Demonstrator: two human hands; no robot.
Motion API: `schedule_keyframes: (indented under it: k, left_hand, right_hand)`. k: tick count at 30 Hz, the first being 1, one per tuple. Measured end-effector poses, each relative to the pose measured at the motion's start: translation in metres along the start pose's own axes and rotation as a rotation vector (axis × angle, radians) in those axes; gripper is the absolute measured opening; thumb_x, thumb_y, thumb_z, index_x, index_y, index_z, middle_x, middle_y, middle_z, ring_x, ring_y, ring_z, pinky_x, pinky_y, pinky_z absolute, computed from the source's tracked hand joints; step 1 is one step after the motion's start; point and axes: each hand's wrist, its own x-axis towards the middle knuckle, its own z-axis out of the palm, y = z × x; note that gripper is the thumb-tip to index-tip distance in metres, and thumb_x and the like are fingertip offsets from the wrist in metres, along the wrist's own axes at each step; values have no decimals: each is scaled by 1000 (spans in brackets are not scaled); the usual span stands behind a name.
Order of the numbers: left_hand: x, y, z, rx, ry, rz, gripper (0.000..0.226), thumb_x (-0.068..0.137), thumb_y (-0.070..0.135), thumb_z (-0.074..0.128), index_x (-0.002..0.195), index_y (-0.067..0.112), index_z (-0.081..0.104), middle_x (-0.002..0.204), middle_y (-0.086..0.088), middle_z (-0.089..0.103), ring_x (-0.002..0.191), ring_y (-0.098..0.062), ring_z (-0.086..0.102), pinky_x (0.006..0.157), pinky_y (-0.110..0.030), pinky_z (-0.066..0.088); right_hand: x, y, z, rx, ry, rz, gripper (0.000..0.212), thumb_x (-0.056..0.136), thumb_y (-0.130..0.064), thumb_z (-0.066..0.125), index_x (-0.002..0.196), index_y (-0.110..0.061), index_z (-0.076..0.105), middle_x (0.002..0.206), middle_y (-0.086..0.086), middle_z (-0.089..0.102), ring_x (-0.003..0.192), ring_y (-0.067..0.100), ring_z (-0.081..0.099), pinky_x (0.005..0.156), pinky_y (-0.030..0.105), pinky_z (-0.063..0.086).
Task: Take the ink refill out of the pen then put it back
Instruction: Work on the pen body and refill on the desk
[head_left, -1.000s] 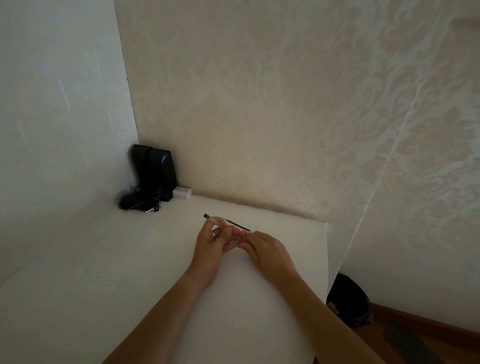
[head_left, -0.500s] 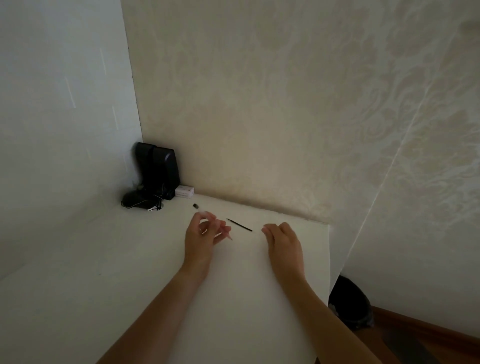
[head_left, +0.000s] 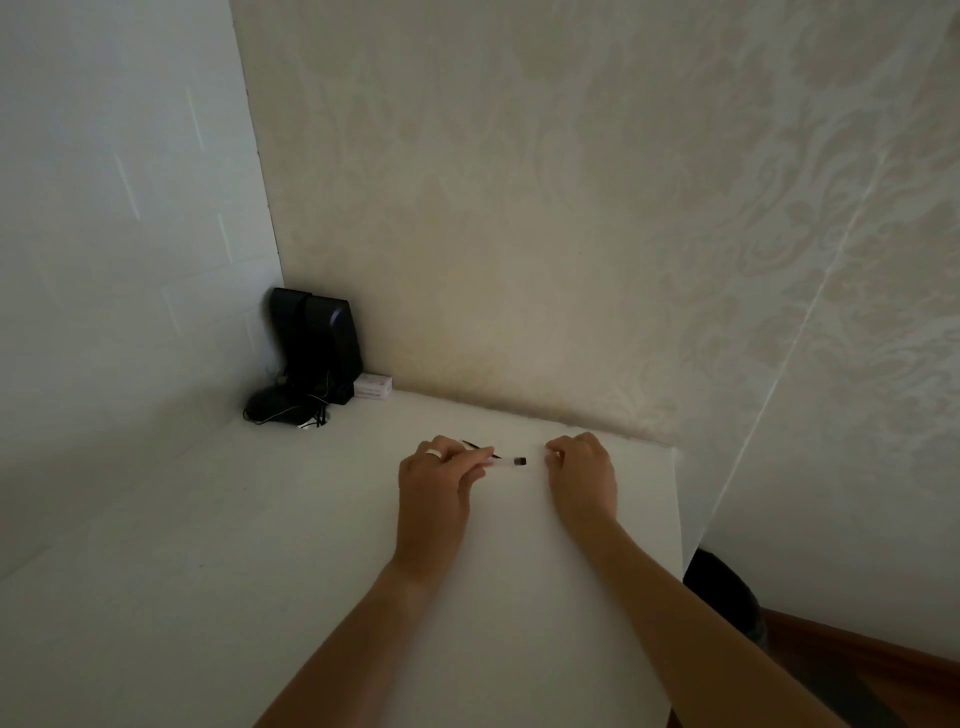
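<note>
Hands: two, bare, forearms bare too, both low over the table.
Left hand (head_left: 435, 488): fingers curled in a pinch around one pen barrel; one pale ring (head_left: 434, 454) on a finger.
Right hand (head_left: 583, 470): fingers curled inward, knuckles up; something small and pale at the fingertips, too small to name; whether anything is gripped, cannot tell.
Pen barrel (head_left: 505, 462): one, slim, clear or pale plastic tube, lying nearly level, jutting from the left fingers toward the right hand; one short dark end piece at its tip; a gap between that tip and the right hand.
Ink refill (head_left: 480, 450): one, thin dark straight rod, out of the barrel, on the table just behind the left fingers, slanted, partly hidden by them.
Table (head_left: 218, 571): one, white, smooth, matte, flat, with a straight right edge.
Speakers (head_left: 317, 343): two, black, boxy with rounded tops, upright side by side in the far left corner of the table.
Mouse and cables (head_left: 280, 410): one dark rounded lump with thin wires, just in front of the speakers; details dim.
Small box (head_left: 373, 386): one, white, rectangular, card-like, lying flat beside the speakers against the wall.
Wallpaper (head_left: 623, 208): cream, raised damask pattern, one seam running diagonally at the right.
Left wall (head_left: 114, 208): plain, pale, smooth, faint streaks.
Bin (head_left: 719, 587): one, dark, rounded, on the floor below the table's right edge.
Floor (head_left: 857, 670): brown, wood-like strip at bottom right.
</note>
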Motion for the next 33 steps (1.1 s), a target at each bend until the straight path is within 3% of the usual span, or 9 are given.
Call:
schedule_keyframes:
  k: [5,10,15,19,22,27,33]
  left_hand:
    - [0,-8,6,44,-46,-86,33,88,2,70,112,24,76,88,5,63,83,-17,59,77,-39,51]
    - [-2,-10,11,86,-127,-145,35,88,4,68,116,25,75,96,3,64,94,-18,57,80,-23,23]
    - [-3,-13,12,84,-154,-169,36,88,2,67,114,24,76,96,3,64,94,-19,57,77,-25,22]
    - [-5,-13,11,83,-163,-174,35,87,2,67,111,25,77,95,3,64,94,-19,57,78,-26,23]
    - [-5,-11,11,102,-159,-162,35,87,1,66,110,25,77,94,3,64,92,-19,57,79,-26,24]
    - [-6,-11,10,98,-163,-113,36,83,-3,66,104,24,79,87,4,64,86,-18,59,81,-34,43]
    - [-6,-13,9,106,-135,-108,38,81,-6,67,102,23,80,85,2,66,82,-19,60,78,-38,49]
  right_hand:
    - [10,-1,6,52,1,25,27,95,-11,53,112,-12,74,114,10,63,103,28,62,81,31,47]
    - [15,2,7,106,-18,71,27,94,-14,54,116,-16,71,117,6,63,106,24,61,79,25,40]
    - [13,7,5,140,-46,49,27,92,-15,60,117,-15,70,112,6,62,102,21,62,83,24,43]
    - [-9,2,-3,168,51,45,17,95,-14,56,107,-14,69,107,4,60,93,20,60,77,27,45]
    - [-33,-4,-7,171,123,-83,13,95,-16,55,95,-18,68,96,-2,60,81,17,59,70,28,46]
    - [-44,-10,-11,185,-136,-353,17,99,-24,47,90,-25,61,88,-9,60,81,8,56,74,24,46]
    - [-37,-7,-9,209,-210,-288,19,98,-24,48,82,-29,56,85,-10,61,80,5,56,72,20,43]
